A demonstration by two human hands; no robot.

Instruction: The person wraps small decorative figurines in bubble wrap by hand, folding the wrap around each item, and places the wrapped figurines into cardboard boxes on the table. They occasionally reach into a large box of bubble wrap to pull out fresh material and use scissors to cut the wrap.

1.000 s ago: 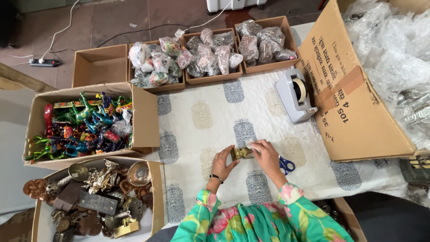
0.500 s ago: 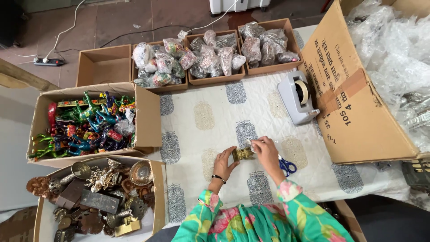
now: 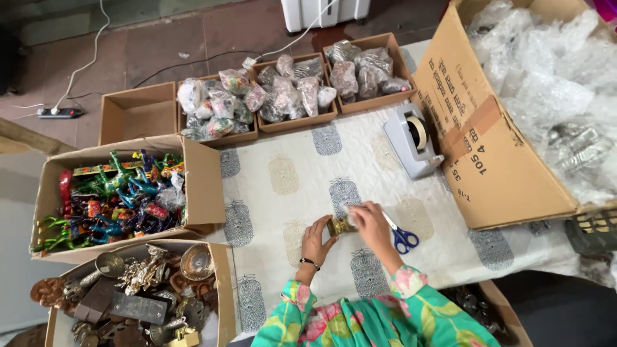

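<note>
Both my hands meet over a small brass figurine partly covered in clear wrap, on the white patterned cloth. My left hand grips its left side from below. My right hand covers its right side, fingers curled over it. A dark bracelet sits on my left wrist. Blue-handled scissors lie on the cloth just right of my right hand.
A grey tape dispenser stands at the upper right. Boxes of wrapped items line the far edge, beside an empty box. At left are a box of colourful figurines and a box of metal pieces. Bubble wrap fills a large carton at right.
My hands stay together on the figurine; the view has shifted slightly. No clear change in grip.
</note>
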